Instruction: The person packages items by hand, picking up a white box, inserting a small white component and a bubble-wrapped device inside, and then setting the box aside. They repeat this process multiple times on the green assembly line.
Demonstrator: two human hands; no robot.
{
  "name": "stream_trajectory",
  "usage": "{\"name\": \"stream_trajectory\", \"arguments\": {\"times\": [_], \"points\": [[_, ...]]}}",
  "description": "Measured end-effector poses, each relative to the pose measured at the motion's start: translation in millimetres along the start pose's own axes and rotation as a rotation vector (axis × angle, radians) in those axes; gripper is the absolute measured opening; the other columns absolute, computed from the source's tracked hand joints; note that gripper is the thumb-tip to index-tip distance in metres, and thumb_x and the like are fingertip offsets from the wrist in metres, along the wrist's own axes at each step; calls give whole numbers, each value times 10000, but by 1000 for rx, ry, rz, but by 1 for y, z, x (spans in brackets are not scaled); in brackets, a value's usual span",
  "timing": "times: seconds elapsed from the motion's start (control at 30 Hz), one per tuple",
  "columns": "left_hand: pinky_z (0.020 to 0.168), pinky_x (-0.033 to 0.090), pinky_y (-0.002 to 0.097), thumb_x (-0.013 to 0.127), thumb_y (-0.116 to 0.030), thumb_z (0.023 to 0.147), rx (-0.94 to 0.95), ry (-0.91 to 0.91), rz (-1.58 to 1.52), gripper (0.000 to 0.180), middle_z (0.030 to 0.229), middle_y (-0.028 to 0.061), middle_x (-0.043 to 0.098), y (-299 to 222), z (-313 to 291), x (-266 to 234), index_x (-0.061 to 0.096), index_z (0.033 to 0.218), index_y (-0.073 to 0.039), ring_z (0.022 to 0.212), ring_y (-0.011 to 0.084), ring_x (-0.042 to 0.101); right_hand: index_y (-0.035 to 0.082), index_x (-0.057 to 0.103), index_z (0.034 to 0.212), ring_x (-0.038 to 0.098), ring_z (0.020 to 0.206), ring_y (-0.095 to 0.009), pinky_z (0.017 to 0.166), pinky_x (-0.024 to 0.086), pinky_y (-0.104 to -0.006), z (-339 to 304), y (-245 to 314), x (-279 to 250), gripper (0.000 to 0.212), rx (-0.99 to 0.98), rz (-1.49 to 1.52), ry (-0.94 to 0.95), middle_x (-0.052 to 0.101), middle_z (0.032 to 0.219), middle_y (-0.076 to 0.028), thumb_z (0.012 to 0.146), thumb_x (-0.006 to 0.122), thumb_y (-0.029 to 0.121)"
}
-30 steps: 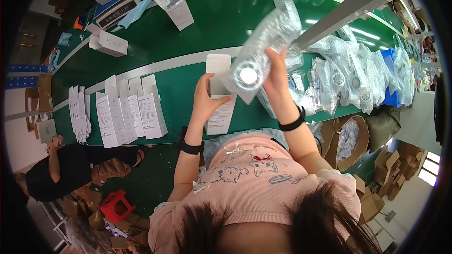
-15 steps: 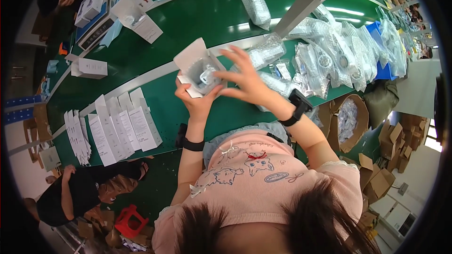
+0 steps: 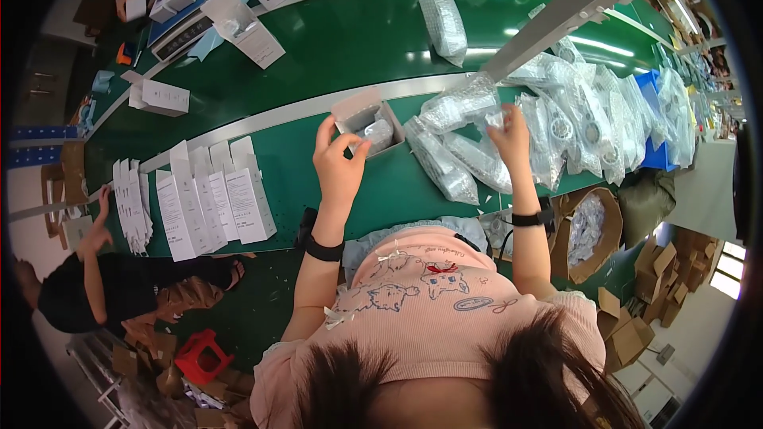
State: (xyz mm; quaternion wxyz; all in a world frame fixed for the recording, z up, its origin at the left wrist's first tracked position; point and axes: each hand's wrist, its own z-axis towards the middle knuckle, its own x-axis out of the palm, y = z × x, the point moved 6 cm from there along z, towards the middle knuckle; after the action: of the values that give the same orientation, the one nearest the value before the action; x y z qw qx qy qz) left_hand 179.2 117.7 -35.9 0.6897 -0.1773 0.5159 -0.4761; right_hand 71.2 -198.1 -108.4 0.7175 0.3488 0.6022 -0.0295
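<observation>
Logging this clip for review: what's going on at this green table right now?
A person at a green table holds an open white carton in the left hand, with a plastic-wrapped part showing inside it. The right hand reaches into a pile of bubble-wrapped parts and pinches a small clear bag. Folded white cartons stand in a row to the left. Another person crouches on the floor at lower left.
</observation>
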Motion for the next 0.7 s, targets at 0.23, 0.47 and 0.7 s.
{"name": "stream_trajectory", "arguments": {"times": [0.23,0.47,0.7], "points": [[520,382,241,715,-42,594,-297,-18,-126,159,828,95,575,12,20,1,591,669,23,590,140,490,73,559,1006,490,940,-240,759,445,-332,-25,185,-34,424,-593,709,-76,465,1020,-92,604,675,2],[566,408,242,704,-48,611,-323,12,-145,160,839,98,562,24,21,2,587,686,31,650,144,516,96,574,980,450,1038,-304,959,294,-398,-46,217,7,419,-906,154,-2,464,1095,-102,598,732,162],[897,381,365,721,-180,663,-116,-92,-87,528,1220,131,415,59,8,-48,493,1118,-40,1125,285,418,62,419,1203,378,1155,-340,1037,166,-422,-36,193,23,713,-898,462,57,403,1235,-138,582,753,166]]}}
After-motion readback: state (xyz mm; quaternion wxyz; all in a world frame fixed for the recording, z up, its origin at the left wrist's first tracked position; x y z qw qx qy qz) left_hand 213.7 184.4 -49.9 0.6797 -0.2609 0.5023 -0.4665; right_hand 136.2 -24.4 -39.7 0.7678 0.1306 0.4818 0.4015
